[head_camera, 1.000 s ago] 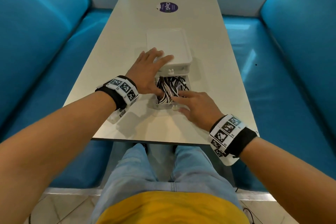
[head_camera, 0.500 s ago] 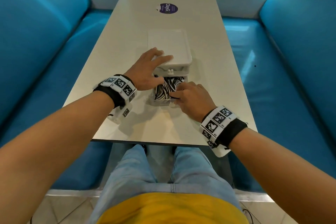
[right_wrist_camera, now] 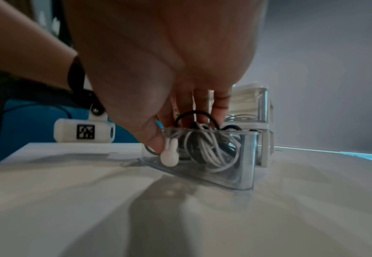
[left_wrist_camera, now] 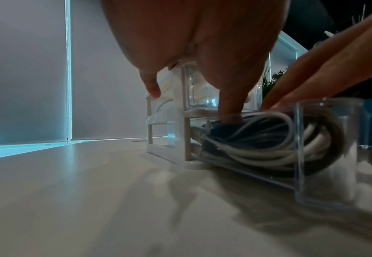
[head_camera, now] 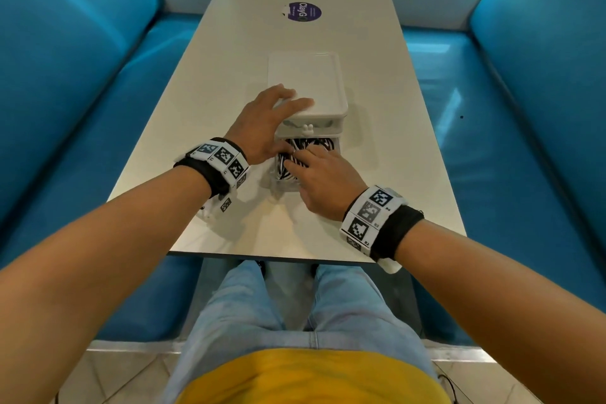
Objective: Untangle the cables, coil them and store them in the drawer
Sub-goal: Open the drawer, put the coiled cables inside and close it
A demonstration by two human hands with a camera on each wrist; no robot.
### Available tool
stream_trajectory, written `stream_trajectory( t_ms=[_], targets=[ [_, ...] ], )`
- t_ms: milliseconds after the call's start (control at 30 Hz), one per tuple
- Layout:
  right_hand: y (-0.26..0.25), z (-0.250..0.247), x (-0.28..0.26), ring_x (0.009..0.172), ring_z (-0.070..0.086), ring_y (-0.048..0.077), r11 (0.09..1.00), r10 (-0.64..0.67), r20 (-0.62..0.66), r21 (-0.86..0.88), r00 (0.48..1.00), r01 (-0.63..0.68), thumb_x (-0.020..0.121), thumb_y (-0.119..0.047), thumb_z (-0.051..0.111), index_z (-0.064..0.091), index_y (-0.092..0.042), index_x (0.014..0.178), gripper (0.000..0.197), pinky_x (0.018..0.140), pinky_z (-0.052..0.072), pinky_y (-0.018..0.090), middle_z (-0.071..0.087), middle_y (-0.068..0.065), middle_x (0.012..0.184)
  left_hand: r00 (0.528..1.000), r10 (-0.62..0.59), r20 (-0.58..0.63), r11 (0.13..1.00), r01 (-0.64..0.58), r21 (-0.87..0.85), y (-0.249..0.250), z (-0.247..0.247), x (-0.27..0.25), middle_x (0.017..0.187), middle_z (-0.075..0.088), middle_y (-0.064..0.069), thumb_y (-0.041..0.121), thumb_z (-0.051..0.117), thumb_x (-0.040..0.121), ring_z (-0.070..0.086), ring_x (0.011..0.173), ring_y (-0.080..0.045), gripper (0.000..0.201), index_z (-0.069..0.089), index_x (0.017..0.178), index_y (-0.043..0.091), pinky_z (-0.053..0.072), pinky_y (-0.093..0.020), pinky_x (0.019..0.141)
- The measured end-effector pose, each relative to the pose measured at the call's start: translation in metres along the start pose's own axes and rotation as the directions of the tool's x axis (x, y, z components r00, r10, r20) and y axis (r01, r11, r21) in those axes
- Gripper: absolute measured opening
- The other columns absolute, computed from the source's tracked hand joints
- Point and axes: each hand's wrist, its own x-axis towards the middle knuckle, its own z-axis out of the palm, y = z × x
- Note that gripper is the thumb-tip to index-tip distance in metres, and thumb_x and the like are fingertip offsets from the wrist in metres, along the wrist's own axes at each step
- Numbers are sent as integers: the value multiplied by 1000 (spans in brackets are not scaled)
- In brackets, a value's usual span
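Note:
Coiled black and white cables (head_camera: 295,159) fill the clear lower drawer (head_camera: 337,149), which stands partly out of the white drawer box (head_camera: 306,82). My left hand (head_camera: 272,121) lies flat on the box's near-left top corner, and its thumb (left_wrist_camera: 231,104) presses down on the cables (left_wrist_camera: 257,147). My right hand (head_camera: 316,172) covers the drawer's front half. Its straight fingers (right_wrist_camera: 202,107) press on the cables (right_wrist_camera: 209,147), and its thumb rests against the drawer front (right_wrist_camera: 202,167) beside the white bunny-shaped knob (right_wrist_camera: 169,153).
The box sits mid-table on a long pale table (head_camera: 410,174) whose near edge is just behind my wrists. Blue bench seats (head_camera: 98,141) run along both sides. A round purple sticker (head_camera: 303,11) lies farther up the table.
The drawer has slid further into the box, and my right hand has moved forward with it. My left hand has stayed on the box top.

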Motion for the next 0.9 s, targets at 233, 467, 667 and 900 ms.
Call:
stream_trajectory(
  t_ms=[233, 467, 667, 900],
  targets=[
    [12, -1, 20, 137, 34, 30, 998, 62, 67, -7, 996, -61, 92, -8, 44, 35, -4, 143, 52, 107, 35, 42, 39, 13, 148, 1000, -1, -23, 999, 0, -32, 6, -2, 5, 132, 43, -19, 13, 61, 86, 42, 124, -37, 53, 49, 137, 19, 33, -52, 106],
    [25, 9, -9, 97, 62, 31, 971, 100, -150, 229, 984, -64, 83, -1, 58, 59, -10, 120, 38, 74, 52, 39, 63, 8, 115, 999, 35, -15, 999, -35, -29, 4, -6, 4, 133, 43, -18, 3, 59, 84, 39, 126, -33, 58, 47, 138, 18, 30, -50, 109],
    [20, 2, -1, 96, 61, 34, 987, 129, -67, 103, 989, -122, 90, -5, 45, 56, -7, 123, 35, 74, 46, 39, 60, 10, 117, 999, 46, -1, 994, -46, -98, 4, -5, 7, 131, 43, -21, -4, 57, 84, 37, 130, -33, 56, 48, 137, 12, 25, -29, 105],
    [25, 2, -13, 124, 46, 31, 915, 258, -136, 353, 957, -196, 86, -13, 58, 52, -14, 132, 46, 98, 45, 44, 51, 9, 135, 997, 70, 43, 994, -66, -83, 1, -14, 8, 142, 39, -14, 14, 62, 85, 30, 138, -33, 61, 41, 142, 17, 27, -48, 114]
  ],
)
